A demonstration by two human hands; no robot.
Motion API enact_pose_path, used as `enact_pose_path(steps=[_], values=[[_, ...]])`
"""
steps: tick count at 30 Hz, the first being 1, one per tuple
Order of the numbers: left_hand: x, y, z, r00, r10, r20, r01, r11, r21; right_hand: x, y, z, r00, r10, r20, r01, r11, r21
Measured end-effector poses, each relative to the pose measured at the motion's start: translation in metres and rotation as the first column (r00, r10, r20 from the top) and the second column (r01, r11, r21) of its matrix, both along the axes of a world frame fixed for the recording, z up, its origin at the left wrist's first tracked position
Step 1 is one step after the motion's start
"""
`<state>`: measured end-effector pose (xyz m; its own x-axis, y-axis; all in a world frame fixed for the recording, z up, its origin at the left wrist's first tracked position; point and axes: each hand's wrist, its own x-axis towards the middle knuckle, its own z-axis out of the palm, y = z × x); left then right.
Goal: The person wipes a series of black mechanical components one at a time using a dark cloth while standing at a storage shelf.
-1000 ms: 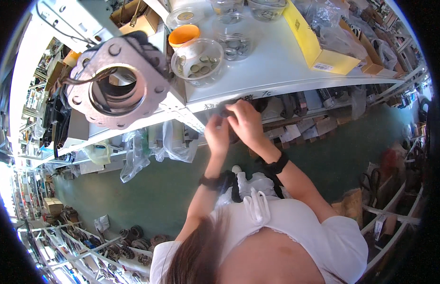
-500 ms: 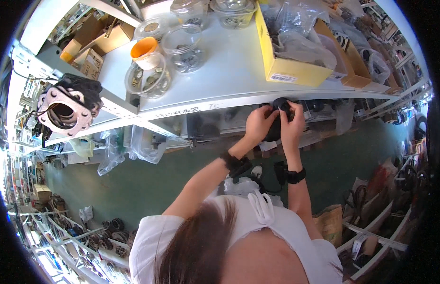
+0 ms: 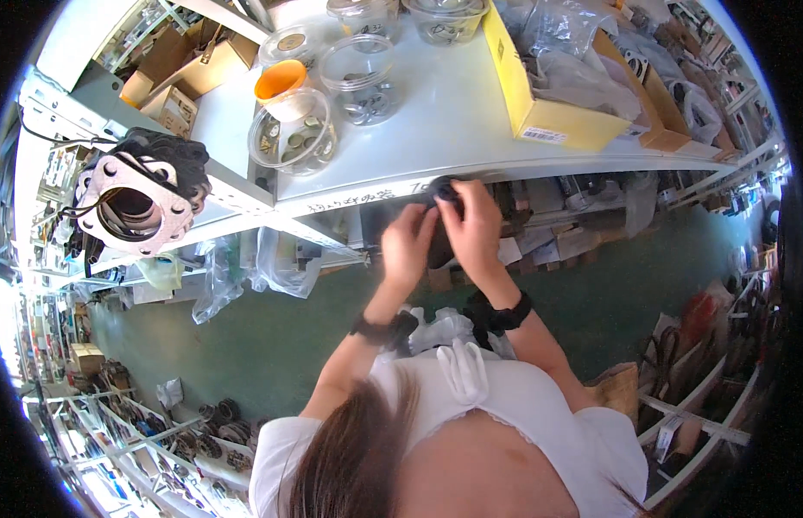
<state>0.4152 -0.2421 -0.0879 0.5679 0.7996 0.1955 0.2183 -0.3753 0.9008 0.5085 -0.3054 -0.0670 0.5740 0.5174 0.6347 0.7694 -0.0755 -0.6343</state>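
Both my hands are closed on a black, rounded part (image 3: 445, 186) just in front of the shelf's front edge. My left hand (image 3: 406, 246) pinches it from the left side, thumb and fingers together. From the right, my right hand (image 3: 475, 231) grips its upper end with bent fingers. Most of the part is covered by my fingers or lost against the dark lower shelf, so its exact kind cannot be told. The nearest things on the white shelf (image 3: 427, 138) are a clear round tub (image 3: 325, 162) of small metal pieces and an orange-rimmed cup (image 3: 281, 80) resting in it.
A yellow open box (image 3: 561, 125) with plastic bags stands at the shelf's right. More clear tubs (image 3: 358, 82) sit left of it. Flat perforated gaskets (image 3: 160, 203) hang at the left post. Plastic bags (image 3: 285, 268) dangle below the shelf; green floor (image 3: 263, 345) lies underneath.
Both hands have moved left along the shelf edge with the black part between them. The shelf and its tubs sit slightly further right in view.
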Motion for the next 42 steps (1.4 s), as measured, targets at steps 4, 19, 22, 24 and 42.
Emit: enact_pose_path(steps=[4,19,22,24,42], values=[[-0.047,0.022,0.001,0.990,0.140,-0.007,-0.140,0.988,-0.071,-0.042,0.038,0.004,0.985,0.152,0.076,-0.147,0.987,-0.070],[0.022,-0.007,0.012,1.000,-0.003,0.023,0.002,0.997,0.073,0.011,-0.010,0.016,0.998,-0.011,-0.068,0.008,0.999,-0.043],[0.063,-0.028,0.020,0.988,-0.141,-0.065,0.146,0.987,0.063,0.044,-0.042,0.014,0.980,-0.147,-0.135,0.150,0.989,0.012],[0.082,-0.040,0.021,0.975,-0.219,0.041,0.219,0.976,0.009,0.058,-0.055,0.016,0.957,-0.235,-0.172,0.237,0.972,-0.011],[-0.043,0.024,-0.001,0.982,0.135,0.134,-0.170,0.940,0.297,-0.044,0.042,0.038,0.993,0.114,-0.028,-0.117,0.981,-0.155]])
